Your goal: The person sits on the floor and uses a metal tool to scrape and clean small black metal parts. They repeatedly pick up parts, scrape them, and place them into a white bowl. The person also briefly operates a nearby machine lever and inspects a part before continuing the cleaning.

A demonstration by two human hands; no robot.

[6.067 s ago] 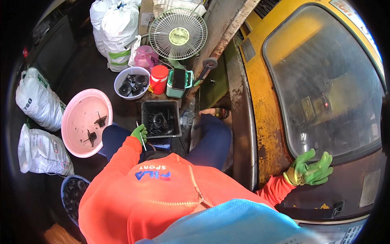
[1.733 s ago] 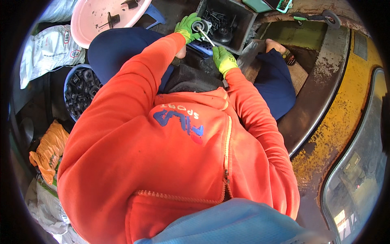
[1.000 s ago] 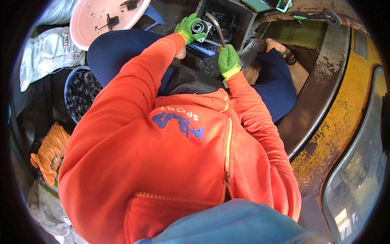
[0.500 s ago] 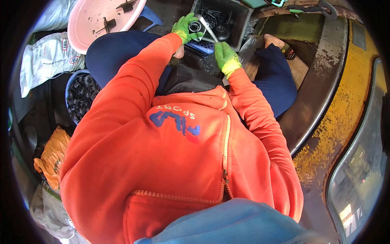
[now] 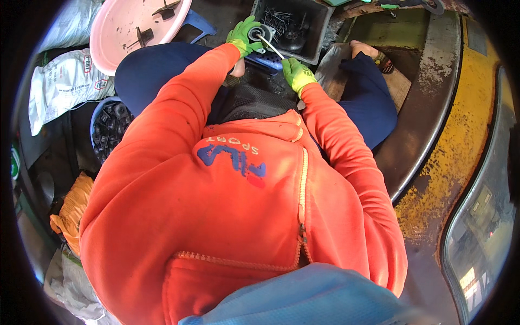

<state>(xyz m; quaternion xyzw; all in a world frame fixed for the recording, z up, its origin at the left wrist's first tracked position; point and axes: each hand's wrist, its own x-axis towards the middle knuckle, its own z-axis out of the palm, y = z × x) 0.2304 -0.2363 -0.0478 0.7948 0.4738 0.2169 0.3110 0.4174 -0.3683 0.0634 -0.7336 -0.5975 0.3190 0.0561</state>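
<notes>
My left hand point(image 5: 244, 37), in a green glove, is closed around a round metal part point(image 5: 267, 31) with a dark ring-shaped opening facing up. My right hand point(image 5: 297, 75), gloved the same way, grips a thin pale-handled brush point(image 5: 274, 50). The brush slants up and left from my fingers, and its far end reaches into the part's opening. Its tip is too small to make out there. Both hands are past my knees, just in front of a dark grey crate point(image 5: 322, 46).
The crate contains screws point(image 5: 275, 23) and a dark round part point(image 5: 292, 40). A pink basin point(image 5: 103, 40) with black pieces stands far left, above a blue tub point(image 5: 97, 116) of black parts. White sacks point(image 5: 70, 81) lie at left. Worn yellow machinery point(image 5: 460, 124) curves along the right.
My right hand has lowered slightly, bringing the brush's tip from above the crate down and left into the part's opening. My left hand still holds the part.
</notes>
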